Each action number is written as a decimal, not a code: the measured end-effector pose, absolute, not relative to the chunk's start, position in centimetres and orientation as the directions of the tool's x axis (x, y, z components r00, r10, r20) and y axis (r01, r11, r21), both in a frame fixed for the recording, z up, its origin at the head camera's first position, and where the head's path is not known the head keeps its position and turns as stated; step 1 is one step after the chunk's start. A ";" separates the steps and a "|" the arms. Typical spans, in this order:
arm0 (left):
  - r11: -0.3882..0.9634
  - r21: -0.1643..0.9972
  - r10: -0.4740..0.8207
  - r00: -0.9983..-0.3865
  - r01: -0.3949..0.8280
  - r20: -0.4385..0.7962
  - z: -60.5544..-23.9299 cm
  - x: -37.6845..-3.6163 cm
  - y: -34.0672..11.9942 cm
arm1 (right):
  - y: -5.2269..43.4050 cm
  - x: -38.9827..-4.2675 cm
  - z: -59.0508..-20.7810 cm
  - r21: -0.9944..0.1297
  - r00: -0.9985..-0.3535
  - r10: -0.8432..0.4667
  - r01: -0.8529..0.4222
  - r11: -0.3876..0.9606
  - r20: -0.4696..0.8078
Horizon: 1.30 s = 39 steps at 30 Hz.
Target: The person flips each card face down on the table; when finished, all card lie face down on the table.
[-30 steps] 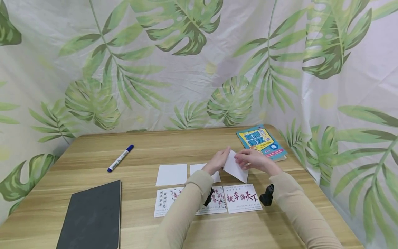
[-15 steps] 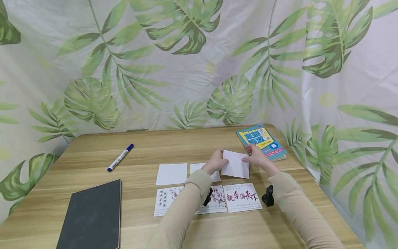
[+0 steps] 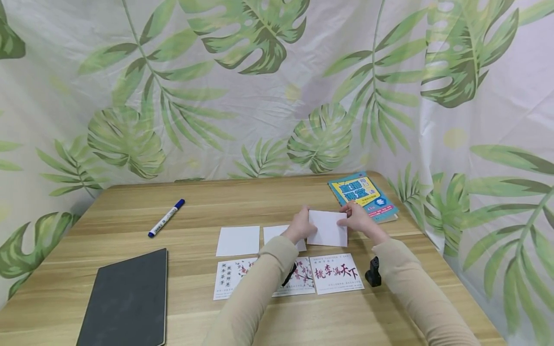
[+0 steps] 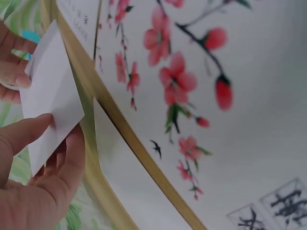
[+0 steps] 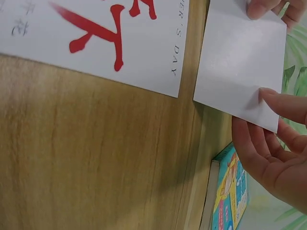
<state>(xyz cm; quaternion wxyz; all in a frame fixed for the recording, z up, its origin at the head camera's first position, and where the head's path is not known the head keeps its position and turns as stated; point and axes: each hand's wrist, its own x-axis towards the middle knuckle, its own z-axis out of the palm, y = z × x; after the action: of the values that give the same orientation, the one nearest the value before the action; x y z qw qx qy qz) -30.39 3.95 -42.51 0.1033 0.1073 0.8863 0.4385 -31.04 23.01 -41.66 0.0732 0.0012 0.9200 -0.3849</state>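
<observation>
Soft, even light fills the head view, with faint shadows on the table [image 3: 242, 202].

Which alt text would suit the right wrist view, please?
A person's left grip and right grip pinch opposite sides of a white card, its visible face blank. A printed card with large red characters lies on the wooden table at upper left; a colourful book shows at the bottom.

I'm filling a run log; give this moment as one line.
left hand: pinches white card | right hand: pinches its opposite edge | marker: on table
</observation>
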 end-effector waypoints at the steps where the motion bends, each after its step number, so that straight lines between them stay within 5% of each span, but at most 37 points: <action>1: 0.611 0.783 0.275 -0.959 0.114 -0.075 -42.5 -30.3 4.0 | 23.0 -31.1 -41.7 -0.701 -0.990 -0.052 0.057 0.711 -0.133; 20: 0.873 0.442 0.232 -0.973 0.206 -0.003 -42.1 -29.4 5.5 | 22.6 -31.2 -42.7 -0.596 -0.991 -0.079 0.000 0.803 -0.107; 39: 0.872 0.362 0.370 -0.928 0.330 -0.047 -42.7 -29.7 5.4 | 22.9 -31.0 -43.3 -0.513 -0.975 -0.204 -0.130 0.848 -0.089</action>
<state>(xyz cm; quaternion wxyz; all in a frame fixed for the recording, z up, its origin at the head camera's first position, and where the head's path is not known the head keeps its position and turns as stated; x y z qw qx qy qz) -29.73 5.37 -42.68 0.0575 0.1811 0.9658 0.1765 -31.03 22.94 -43.33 0.0700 -0.0871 0.9588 -0.2611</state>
